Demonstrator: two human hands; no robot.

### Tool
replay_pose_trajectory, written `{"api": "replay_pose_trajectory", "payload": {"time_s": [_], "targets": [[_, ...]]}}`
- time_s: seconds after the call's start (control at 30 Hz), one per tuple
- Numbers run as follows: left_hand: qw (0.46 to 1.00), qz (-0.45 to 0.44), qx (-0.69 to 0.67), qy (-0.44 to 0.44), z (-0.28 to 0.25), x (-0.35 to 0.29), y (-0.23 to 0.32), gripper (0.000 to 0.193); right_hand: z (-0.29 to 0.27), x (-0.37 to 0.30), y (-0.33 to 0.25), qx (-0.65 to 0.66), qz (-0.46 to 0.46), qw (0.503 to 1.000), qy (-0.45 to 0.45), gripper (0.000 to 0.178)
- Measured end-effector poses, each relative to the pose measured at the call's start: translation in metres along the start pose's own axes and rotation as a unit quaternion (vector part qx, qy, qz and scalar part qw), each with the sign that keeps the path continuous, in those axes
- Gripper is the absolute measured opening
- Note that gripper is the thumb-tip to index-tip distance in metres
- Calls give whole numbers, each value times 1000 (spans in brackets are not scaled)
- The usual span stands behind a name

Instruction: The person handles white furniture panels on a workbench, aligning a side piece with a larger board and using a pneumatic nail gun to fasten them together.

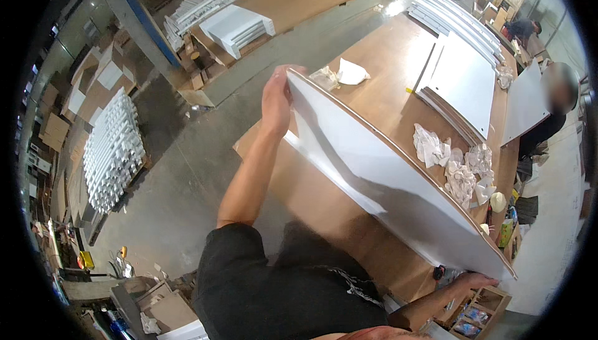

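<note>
A long white panel [374, 153] stands tilted on its edge across the brown worktable in front of me. My left hand [276, 100] is closed around its far left end, fingers partly hidden behind it. At its near right end, my right hand [474, 281] grips the lower corner from below; some of those fingers are hidden. Beyond the panel, crumpled pale cloths [458, 169] lie on the tabletop [380, 66]. A wooden tray [483, 312] with compartments and small bagged items is beside my right hand.
White panels [464, 85] and curved white strips [458, 25] are stacked farther along the table. Another person [554, 100] stands at right by an upright white sheet [525, 103]. Stacked white pieces [114, 150] and a post [134, 19] stand at left.
</note>
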State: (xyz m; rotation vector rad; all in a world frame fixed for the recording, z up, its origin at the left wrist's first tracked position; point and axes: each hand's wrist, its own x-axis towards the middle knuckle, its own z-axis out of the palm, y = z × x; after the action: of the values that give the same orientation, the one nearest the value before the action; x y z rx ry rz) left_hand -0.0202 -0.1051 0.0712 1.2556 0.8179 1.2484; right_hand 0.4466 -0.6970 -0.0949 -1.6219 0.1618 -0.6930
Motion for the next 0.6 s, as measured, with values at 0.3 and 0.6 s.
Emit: {"api": "replay_pose_trajectory", "payload": {"time_s": [0.3, 0.6], "targets": [[982, -4, 21, -188, -49, 5, 42, 55, 2, -40, -49, 12, -20, 999, -24, 48], [968, -12, 18, -249, -70, 10, 60, 44, -3, -62, -71, 30, -25, 999, -34, 45]]}}
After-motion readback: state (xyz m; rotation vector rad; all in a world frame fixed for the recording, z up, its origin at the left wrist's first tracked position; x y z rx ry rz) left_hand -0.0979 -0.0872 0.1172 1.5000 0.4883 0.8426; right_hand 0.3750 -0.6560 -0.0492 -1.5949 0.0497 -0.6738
